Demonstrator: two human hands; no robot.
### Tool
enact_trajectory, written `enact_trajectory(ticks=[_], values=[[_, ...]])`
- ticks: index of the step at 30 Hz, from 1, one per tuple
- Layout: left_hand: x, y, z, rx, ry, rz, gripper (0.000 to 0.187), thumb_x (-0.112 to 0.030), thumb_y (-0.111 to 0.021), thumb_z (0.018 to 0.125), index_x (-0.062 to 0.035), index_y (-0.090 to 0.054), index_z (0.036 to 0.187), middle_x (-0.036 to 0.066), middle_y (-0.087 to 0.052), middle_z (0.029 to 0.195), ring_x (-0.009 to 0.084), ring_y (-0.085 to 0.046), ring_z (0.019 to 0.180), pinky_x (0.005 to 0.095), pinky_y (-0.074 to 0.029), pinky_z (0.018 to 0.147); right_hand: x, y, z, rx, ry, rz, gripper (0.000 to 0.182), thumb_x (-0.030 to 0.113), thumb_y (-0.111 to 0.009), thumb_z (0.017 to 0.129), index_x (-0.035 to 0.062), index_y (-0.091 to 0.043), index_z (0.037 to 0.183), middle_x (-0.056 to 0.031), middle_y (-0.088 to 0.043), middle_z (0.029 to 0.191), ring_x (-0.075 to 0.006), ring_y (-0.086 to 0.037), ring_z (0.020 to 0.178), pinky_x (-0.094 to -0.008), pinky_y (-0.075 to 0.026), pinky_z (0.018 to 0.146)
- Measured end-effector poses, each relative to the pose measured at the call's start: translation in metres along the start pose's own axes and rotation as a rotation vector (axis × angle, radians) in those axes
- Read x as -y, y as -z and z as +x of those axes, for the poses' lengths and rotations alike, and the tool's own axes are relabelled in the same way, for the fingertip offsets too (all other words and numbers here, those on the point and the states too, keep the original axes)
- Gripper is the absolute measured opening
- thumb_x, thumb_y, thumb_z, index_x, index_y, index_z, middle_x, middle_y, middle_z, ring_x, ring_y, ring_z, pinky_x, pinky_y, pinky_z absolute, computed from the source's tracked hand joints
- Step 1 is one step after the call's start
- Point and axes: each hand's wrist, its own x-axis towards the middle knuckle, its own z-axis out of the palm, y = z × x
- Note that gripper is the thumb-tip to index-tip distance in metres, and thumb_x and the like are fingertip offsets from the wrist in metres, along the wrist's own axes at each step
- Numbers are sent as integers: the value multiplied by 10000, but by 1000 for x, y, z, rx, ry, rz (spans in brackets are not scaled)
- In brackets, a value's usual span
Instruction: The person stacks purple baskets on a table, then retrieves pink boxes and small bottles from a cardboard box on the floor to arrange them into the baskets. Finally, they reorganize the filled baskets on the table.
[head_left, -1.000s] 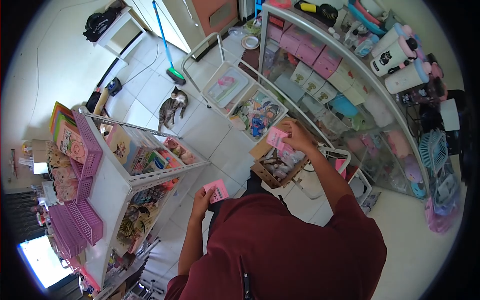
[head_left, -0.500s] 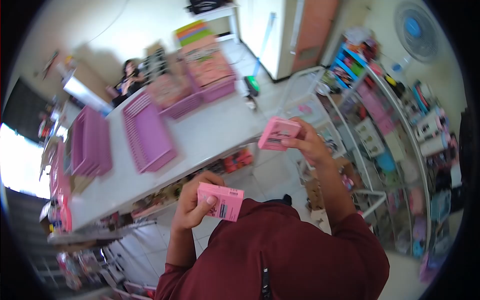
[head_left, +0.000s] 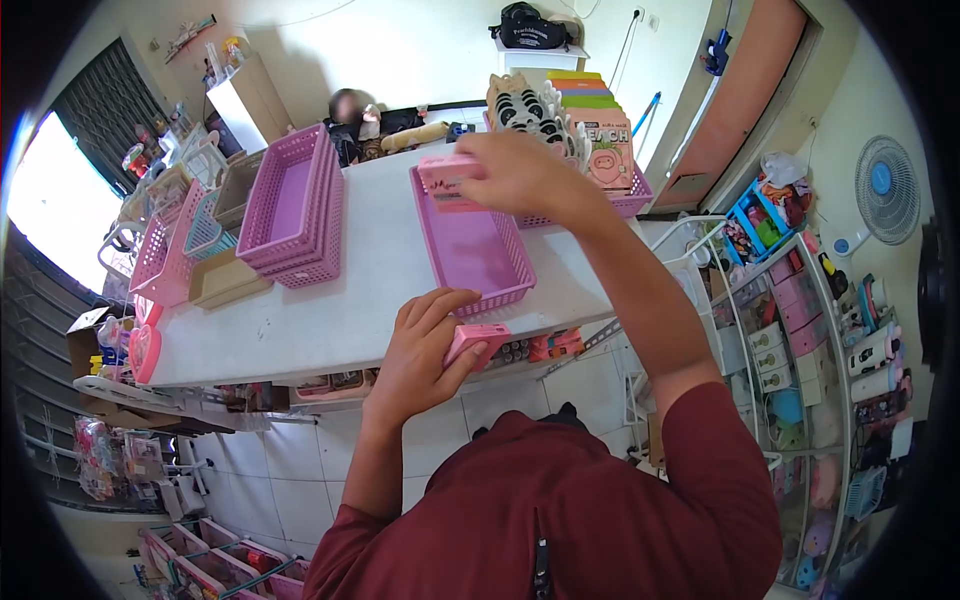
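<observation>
In the head view, my right hand [head_left: 525,172] grips a small pink box [head_left: 447,190] over the far end of a purple basket [head_left: 455,262] on the table. My left hand [head_left: 422,340] is at the table's near edge, just short of the basket's near rim. Its fingers and thumb close round another small pink box [head_left: 482,336], tilted and partly covered by the hand. Behind my right hand, another basket holds panda-print items [head_left: 518,108] and peach-print packs [head_left: 605,150].
A stack of purple baskets [head_left: 292,205] stands left on the white table [head_left: 375,265], near a beige tray [head_left: 228,280] and other baskets. A person [head_left: 345,125] sits beyond the table. A glass display case [head_left: 790,330] and a fan [head_left: 885,190] are to the right.
My right hand has carried its pink box left and forward, over the purple basket. My left hand has risen toward the table edge with its box turned. The view has swung too.
</observation>
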Motion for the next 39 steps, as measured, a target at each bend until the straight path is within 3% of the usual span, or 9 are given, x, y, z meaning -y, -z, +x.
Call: enact_trajectory(ticks=[5, 14, 17, 27, 30, 32, 33, 35, 39], values=[[11, 7, -8, -7, 3, -106, 215, -171, -734, 881, 12, -620, 884, 178, -610, 1392, 392, -528, 1316, 493, -373, 1102, -40, -71, 77, 384, -150, -250, 417, 239, -726, 772, 44, -716, 1140, -203, -731, 1093, -358, -708, 1033, -475, -556, 904], [22, 11, -12, 1, -69, -123, 205, -167, -740, 869, 7, -632, 883, 160, -617, 1393, 390, -535, 1318, 489, -401, 1088, -29, -73, 51, 266, -14, -522, 518, 226, -814, 741, 126, -708, 1238, -124, -602, 1367, -299, -563, 1310, -561, -434, 1054], [23, 14, -14, 11, -72, -129, 200, -165, -742, 864, 6, -640, 882, 160, -612, 1401, 391, -533, 1323, 488, -406, 1089, -29, -73, 38, 312, 165, -474, 537, 239, -816, 743, 136, -702, 1257, -107, -640, 1316, -294, -603, 1263, -569, -407, 1079], [26, 15, -20, 42, -35, -230, 185, -159, -736, 886, 2, -646, 894, 178, -590, 1437, 403, -484, 1398, 485, -379, 1133, -36, -87, 36, 350, 29, -474, 462, 283, -772, 810, 129, -720, 1242, -117, -713, 1216, -313, -671, 1164, -539, -384, 1129], [26, 15, -21, -69, -14, -308, 205, -186, -686, 939, 13, -642, 965, 185, -616, 1351, 320, -531, 1334, 436, -408, 1094, -32, -69, 20, 77, 195, -329, 468, 347, -792, 826, 117, -722, 1228, -116, -731, 1155, -290, -705, 1103, -564, -411, 1107], [21, 16, -19, -295, 216, -784, 294, -264, -652, 1002, 24, -622, 1053, 137, -639, 1169, 186, -590, 1059, 324, -460, 932, 1, -31, 3, 66, 107, 425, 506, 354, -823, 830, 119, -710, 1263, -104, -723, 1159, -238, -685, 1112, -453, -493, 1045], [17, 20, -18, -296, 365, -904, 291, -278, -563, 1065, 10, -602, 1085, 42, -596, 963, 77, -507, 855, 230, -425, 791, 9, -19, -9, 71, 110, 430, 506, 354, -823, 830, 119, -710, 1263, -104, -723, 1159, -238, -685, 1112, -453, -493, 1045], [25, 16, -12, -394, 439, -913, 282, -269, -527, 1082, 2, -605, 1079, 16, -581, 926, 61, -504, 828, 216, -416, 759, 23, -4, -34, 129, 173, 647, 533, 259, -833, 851, 74, -659, 1319, -124, -650, 1327, -207, -606, 1220, -362, -505, 1010], [22, 15, 16, -591, 521, -1023, 289, -264, -441, 1102, -19, -593, 1129, -4, -589, 928, 42, -541, 843, 216, -445, 736, 47, -17, -66, 102, 382, 495, 646, 230, -880, 787, 89, -618, 1360, -156, -540, 1459, -285, -559, 1301, -405, -495, 1038]])
